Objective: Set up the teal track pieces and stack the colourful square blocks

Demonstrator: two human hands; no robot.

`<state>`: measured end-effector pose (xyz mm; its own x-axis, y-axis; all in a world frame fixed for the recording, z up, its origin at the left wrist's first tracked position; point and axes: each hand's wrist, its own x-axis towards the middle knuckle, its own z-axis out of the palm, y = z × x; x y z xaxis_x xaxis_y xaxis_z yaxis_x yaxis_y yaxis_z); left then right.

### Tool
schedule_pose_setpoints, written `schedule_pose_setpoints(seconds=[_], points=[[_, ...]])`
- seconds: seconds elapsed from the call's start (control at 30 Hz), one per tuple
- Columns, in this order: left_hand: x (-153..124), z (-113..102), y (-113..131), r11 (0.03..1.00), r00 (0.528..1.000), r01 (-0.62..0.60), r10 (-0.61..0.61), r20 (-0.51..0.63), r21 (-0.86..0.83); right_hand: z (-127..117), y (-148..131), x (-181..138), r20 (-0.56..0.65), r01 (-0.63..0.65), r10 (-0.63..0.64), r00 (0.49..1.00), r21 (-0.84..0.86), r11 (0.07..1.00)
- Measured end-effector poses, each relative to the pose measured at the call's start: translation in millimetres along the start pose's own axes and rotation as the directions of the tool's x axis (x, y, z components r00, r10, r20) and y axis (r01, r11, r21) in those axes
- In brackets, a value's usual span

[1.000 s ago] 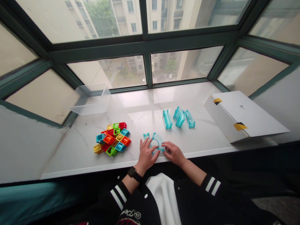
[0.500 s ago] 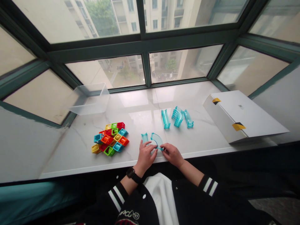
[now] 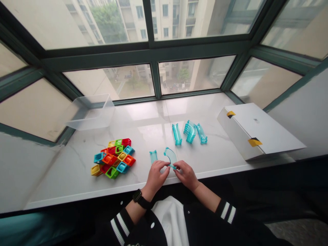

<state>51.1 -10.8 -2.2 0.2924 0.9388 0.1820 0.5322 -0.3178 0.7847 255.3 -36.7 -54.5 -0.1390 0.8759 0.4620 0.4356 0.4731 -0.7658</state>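
Note:
Between both hands, near the ledge's front edge, is a curved translucent teal track piece (image 3: 171, 155). My left hand (image 3: 156, 176) pinches its near end from the left, thumb and index finger closed. From the right, my right hand (image 3: 186, 173) grips the same end with its fingertips. Just beyond my left hand lies a straight teal track piece (image 3: 153, 156), its near part hidden by the fingers. Farther back are another straight piece (image 3: 176, 134), a stack of curved pieces (image 3: 190, 132) and more straight track (image 3: 201, 133).
A pile of coloured plastic blocks (image 3: 112, 159) lies to the left on the white ledge (image 3: 143, 143). Behind it stands a clear plastic bin (image 3: 91, 112) by the window. On the right is a large white box (image 3: 266, 130) with yellow-black tabs.
The view has shifted slightly, moving the scene left and down. My left fingers have drawn in toward the curved track's near end, and the piece is now turned a little.

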Motion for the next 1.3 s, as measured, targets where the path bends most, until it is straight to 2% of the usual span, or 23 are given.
schedule_pose_setpoints(seconds=[0.27, 0.4, 0.67, 0.87, 1.1, 1.3], points=[[23.1, 8.2, 16.2, 0.979, 0.999, 0.045, -0.045, 0.007, -0.2, -28.9, -8.1, 19.4, -0.123, 0.071, -0.077, 0.989, -0.049, 0.996], [42.5, 15.0, 27.9, 0.974, 1.0, 0.022, -0.021, 0.006, -0.225, -45.7, -8.7, 31.0, -0.151, 0.102, -0.12, 0.981, -0.119, 0.988], [82.9, 26.2, 53.2, 0.963, 0.997, -0.069, 0.076, 0.016, -0.26, -82.6, 0.4, 54.6, -0.256, 0.087, -0.149, 0.955, -0.238, 0.967], [102.3, 38.4, 65.8, 0.955, 0.992, -0.1, 0.116, 0.044, -0.278, -109.0, 13.0, 77.0, -0.268, 0.07, -0.159, 0.95, -0.315, 0.947], [127.3, 56.1, 70.2, 0.967, 0.986, -0.018, 0.06, 0.157, -0.255, -124.8, 27.4, 102.2, -0.305, 0.032, -0.148, 0.941, -0.355, 0.934], [140.9, 66.6, 67.6, 0.95, 0.971, 0.106, -0.036, 0.235, -0.295, -127.9, 38.7, 115.0, -0.281, -0.002, -0.107, 0.954, -0.362, 0.932]])
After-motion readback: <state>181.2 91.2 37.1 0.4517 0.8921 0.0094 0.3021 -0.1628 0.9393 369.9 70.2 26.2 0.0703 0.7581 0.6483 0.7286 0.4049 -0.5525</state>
